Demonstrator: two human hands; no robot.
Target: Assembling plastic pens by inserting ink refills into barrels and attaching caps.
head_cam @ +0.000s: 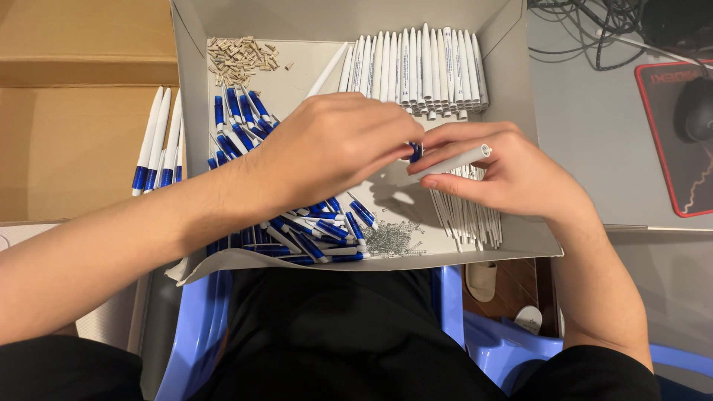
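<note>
I observed my right hand [512, 174] gripping a white pen barrel [449, 163] while my left hand [334, 148] pinched a blue pen part [415, 151] at its end; alignment needed care, judging by the tight fit.

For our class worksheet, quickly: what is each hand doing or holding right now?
Left hand: closed, fingertips pinching a small blue plastic pen piece.
Right hand: closed around a white plastic pen barrel, above the open cardboard box.
</note>
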